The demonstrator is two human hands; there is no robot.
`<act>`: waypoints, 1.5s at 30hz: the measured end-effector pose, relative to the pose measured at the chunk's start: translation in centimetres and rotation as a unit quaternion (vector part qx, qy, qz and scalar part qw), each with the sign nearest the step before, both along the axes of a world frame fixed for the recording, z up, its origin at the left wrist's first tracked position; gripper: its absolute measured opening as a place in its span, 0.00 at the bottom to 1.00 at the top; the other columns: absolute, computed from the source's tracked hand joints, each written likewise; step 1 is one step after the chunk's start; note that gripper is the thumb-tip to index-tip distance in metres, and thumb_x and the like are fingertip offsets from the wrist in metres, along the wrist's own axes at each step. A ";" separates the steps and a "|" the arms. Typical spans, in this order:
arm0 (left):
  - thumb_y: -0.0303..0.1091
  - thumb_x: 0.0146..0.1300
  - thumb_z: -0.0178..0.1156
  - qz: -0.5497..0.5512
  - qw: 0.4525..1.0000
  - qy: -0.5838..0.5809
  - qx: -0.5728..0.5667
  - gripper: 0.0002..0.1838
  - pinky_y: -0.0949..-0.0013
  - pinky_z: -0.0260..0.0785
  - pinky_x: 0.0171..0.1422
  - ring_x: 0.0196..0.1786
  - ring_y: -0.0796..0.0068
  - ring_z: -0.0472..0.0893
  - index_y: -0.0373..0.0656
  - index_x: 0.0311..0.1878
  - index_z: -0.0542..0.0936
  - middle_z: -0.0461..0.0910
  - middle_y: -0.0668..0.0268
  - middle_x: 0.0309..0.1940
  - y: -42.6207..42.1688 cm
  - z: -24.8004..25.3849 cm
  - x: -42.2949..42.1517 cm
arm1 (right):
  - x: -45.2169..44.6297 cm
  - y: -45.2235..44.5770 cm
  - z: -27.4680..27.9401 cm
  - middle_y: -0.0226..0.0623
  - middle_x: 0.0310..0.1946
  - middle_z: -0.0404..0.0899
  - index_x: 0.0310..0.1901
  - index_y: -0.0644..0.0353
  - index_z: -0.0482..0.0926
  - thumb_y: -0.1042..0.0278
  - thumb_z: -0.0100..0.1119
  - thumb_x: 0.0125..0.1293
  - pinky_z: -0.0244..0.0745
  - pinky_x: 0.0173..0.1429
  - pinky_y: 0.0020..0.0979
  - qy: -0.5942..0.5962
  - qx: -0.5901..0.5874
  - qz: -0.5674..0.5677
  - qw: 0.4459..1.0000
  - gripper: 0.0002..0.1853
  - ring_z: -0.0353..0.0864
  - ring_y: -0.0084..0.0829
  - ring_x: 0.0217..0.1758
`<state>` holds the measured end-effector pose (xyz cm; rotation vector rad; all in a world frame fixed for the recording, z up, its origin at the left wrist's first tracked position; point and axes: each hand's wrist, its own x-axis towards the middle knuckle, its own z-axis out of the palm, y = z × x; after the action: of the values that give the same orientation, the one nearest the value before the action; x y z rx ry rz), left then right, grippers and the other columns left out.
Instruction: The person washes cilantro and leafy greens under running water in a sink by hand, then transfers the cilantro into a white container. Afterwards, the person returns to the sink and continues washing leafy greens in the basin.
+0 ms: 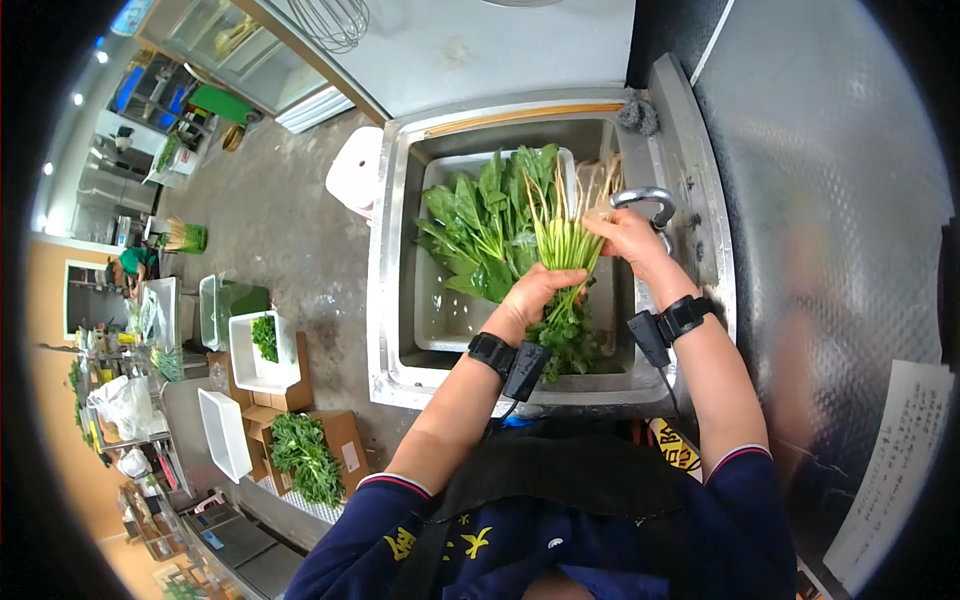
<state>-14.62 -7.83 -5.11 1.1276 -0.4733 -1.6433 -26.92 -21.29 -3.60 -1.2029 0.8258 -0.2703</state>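
A bunch of coriander (567, 243) is held over the sink, its pale roots pointing to the far side and its leaves hanging toward me. My left hand (543, 291) is closed around the stems, thumb across the front. Closer to the root end, my right hand (627, 238) has its fingers closed on the stems beside the metal faucet (650, 195); its fingertips are partly hidden. Behind and left of the bunch, broad-leaved greens (478, 215) lie in a white tub (432, 310) inside the steel sink (388, 345).
A grey scrubber (637, 115) sits at the sink's far right corner. Long wooden sticks (520, 118) lie along its far rim. On the floor side at left are a white stool (355, 172), a white bin (262, 375) and a cardboard box of greens (308, 458). A metal wall (810, 250) stands right.
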 end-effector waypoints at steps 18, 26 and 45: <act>0.34 0.57 0.59 0.014 0.999 0.031 -0.008 0.09 0.75 0.67 0.30 0.24 0.78 0.74 0.39 0.36 0.77 0.77 0.68 0.23 0.4 -0.1 0.2 | 0.1 1.3 -1.0 0.31 0.37 0.77 0.41 0.62 0.75 0.61 0.54 0.62 0.71 0.45 0.26 -0.056 0.048 -0.073 0.995 0.13 0.76 0.22 0.41; 0.33 0.57 0.59 0.022 0.999 0.038 -0.020 0.08 0.74 0.67 0.32 0.23 0.77 0.73 0.38 0.35 0.77 0.76 0.68 0.23 0.4 -0.2 -0.2 | 0.2 0.5 -2.2 0.31 0.34 0.78 0.40 0.65 0.76 0.61 0.51 0.63 0.72 0.40 0.26 0.017 -0.046 -0.035 0.998 0.14 0.77 0.24 0.34; 0.35 0.58 0.58 0.014 0.999 0.026 -0.011 0.09 0.74 0.68 0.34 0.25 0.78 0.74 0.38 0.34 0.77 0.76 0.68 0.23 0.5 -0.1 0.5 | 0.0 1.0 -0.5 0.29 0.33 0.77 0.40 0.60 0.77 0.58 0.50 0.64 0.69 0.35 0.21 -0.015 0.008 -0.053 0.998 0.14 0.74 0.17 0.34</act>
<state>-14.10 -7.37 -5.20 1.0671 -0.4394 -1.6359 -26.91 -20.24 -4.13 -1.1395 0.8657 -0.3657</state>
